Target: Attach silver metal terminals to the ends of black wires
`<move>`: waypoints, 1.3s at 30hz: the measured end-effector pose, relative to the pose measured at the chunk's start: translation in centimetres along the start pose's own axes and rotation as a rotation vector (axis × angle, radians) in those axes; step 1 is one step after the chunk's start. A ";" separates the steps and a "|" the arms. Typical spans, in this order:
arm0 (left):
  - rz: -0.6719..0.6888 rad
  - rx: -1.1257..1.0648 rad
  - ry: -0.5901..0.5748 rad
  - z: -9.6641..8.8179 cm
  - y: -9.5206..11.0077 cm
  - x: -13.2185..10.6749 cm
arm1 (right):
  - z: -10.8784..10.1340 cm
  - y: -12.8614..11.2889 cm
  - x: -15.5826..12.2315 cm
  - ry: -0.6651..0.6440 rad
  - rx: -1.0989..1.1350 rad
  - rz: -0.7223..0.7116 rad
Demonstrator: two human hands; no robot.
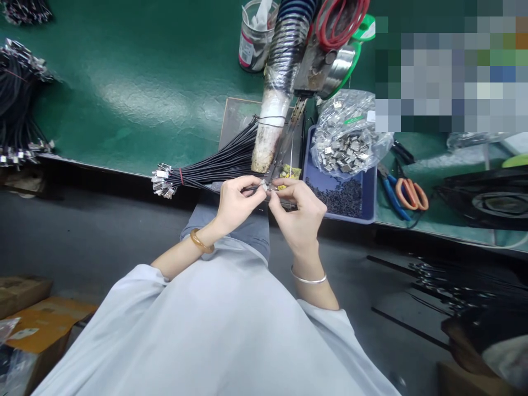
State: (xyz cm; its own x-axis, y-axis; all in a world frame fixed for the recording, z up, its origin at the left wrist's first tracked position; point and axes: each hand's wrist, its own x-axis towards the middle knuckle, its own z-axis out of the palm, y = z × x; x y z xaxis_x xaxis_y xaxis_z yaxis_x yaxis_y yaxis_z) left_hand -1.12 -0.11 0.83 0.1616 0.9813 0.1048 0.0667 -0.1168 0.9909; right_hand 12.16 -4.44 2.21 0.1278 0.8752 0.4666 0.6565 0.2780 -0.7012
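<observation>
At the bench's front edge my left hand [243, 202] pinches the end of a black cable with a small metal connector [264, 185] on it. My right hand [300, 208] meets it from the other side, thumb and forefinger closed at the connector; any small part between them is too tiny to make out. Just beyond the fingers, a bundle of black cables [223, 165] lies on a board, its left ends carrying metal connectors and tied by a red band. A taped hose nozzle [270, 129] hangs over the bundle, beside a soldering fixture with a solder wire spool [339, 69].
To the right, a blue tray [369, 203] holds small black parts and a plastic bag of metal connector shells [348, 151]. Blue-handled pliers [394, 195] and orange-handled scissors [411, 194] lie beyond it. A jar [253, 44] stands behind; more cable bundles [20, 104] lie left.
</observation>
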 end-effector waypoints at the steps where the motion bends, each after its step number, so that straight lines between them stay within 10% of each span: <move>1: 0.003 -0.009 0.000 0.0 0.0 0.0 | 0.0 0.0 -0.1 0.005 0.002 -0.003; 25: 0.069 0.037 0.023 -0.1 -0.1 0.0 | 0.1 0.4 0.7 0.006 0.088 0.107; 39: -0.023 0.019 0.002 0.0 0.5 -0.2 | -0.1 0.1 0.1 0.019 -0.021 -0.077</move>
State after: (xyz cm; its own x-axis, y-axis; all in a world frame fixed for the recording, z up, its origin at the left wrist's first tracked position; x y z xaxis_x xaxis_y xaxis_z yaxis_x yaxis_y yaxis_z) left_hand -1.09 -0.39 1.30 0.1577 0.9840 0.0826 0.0891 -0.0974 0.9912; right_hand 12.33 -4.32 2.26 0.0905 0.8439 0.5287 0.6801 0.3355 -0.6519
